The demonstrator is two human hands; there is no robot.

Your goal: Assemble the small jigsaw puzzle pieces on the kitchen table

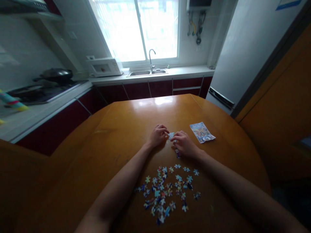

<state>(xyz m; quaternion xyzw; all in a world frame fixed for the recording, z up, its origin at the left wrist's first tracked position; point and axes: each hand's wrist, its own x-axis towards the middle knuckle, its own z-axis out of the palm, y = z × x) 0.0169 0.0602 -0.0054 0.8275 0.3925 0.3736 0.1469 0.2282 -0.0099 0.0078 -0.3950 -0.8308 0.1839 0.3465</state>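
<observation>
A small light-blue cluster of jigsaw puzzle pieces [171,135] lies on the table between my two hands. My left hand [158,135] is closed, its curled fingertips at the cluster's left edge. From the other side my right hand [185,144] bends its fingers down onto the right edge, hiding part of it. A few darker puzzle pieces [178,153] lie just beneath my right palm. Closer to me, between my forearms, many loose jigsaw pieces [161,191] are scattered, mostly blue, white and yellow.
On the brown wooden table [116,129], a printed picture sheet [202,132] lies right of my hands. Beyond the table are a counter with a sink [139,73], a microwave [105,67] and a stove with a black pan [57,75]. A fridge [247,48] stands at the right.
</observation>
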